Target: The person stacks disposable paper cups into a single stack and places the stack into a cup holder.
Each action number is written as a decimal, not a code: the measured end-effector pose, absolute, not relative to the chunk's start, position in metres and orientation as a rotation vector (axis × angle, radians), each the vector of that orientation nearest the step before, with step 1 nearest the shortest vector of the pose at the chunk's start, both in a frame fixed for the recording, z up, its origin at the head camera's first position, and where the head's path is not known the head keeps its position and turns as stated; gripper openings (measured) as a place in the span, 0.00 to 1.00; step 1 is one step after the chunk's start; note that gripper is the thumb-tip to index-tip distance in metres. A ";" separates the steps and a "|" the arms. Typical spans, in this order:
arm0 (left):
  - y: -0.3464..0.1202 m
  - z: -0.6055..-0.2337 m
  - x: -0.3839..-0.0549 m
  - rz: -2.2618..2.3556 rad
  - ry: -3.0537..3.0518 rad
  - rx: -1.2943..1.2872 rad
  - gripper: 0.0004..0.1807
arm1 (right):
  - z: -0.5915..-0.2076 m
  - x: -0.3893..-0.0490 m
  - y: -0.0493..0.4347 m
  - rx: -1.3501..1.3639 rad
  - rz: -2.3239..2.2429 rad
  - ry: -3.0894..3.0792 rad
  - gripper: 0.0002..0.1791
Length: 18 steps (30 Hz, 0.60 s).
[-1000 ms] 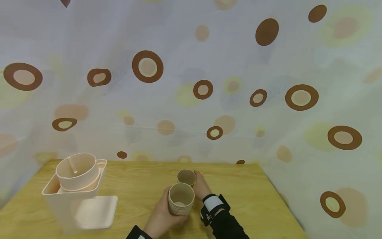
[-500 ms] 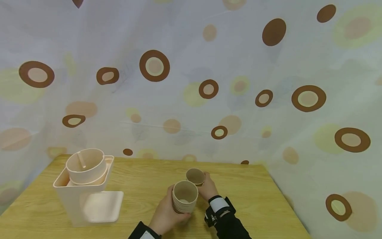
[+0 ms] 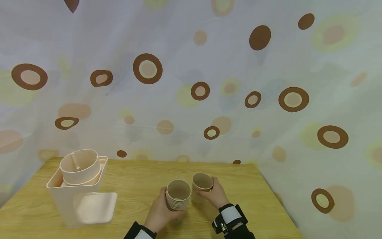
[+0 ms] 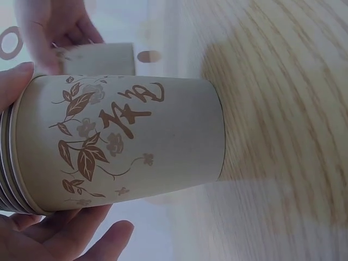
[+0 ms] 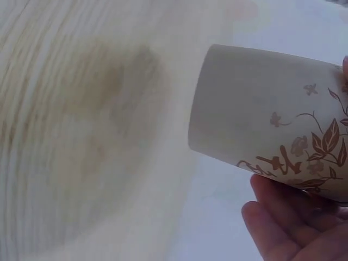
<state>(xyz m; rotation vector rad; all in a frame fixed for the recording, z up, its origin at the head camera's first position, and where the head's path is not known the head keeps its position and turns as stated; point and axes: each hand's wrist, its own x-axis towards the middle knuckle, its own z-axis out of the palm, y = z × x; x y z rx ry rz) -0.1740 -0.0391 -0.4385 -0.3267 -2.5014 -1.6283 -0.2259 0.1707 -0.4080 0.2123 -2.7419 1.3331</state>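
In the head view my left hand grips a stack of beige paper cups, several rims showing at its top. Brown leaves and lettering decorate the stack in the left wrist view, where its base is close to the wood. To its right, my right hand holds another paper cup with its mouth facing up. The right wrist view has this cup above the tabletop, fingers curled at its side. The stack and the cup are side by side, almost touching in the head view.
A white square bin stands on the left of the wooden table, with a round white container nested in its top. A flat white plate-like piece is beside it. A curtain with brown circles hangs behind.
My right hand has moved its cup rightward and a little nearer, from behind the stack to beside it. My left hand still holds the stack. The head view has shifted slightly.
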 end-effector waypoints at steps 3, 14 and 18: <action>-0.038 -0.439 -0.173 -1.629 -2.503 -0.316 0.48 | -0.399 -0.219 0.173 0.210 1.343 -2.745 0.39; -0.035 -0.446 -0.171 -1.584 -2.489 -0.269 0.47 | -0.372 -0.205 0.176 0.263 1.401 -2.648 0.37; -0.034 -0.445 -0.171 -1.576 -2.483 -0.246 0.47 | -0.363 -0.204 0.174 0.278 1.383 -2.631 0.35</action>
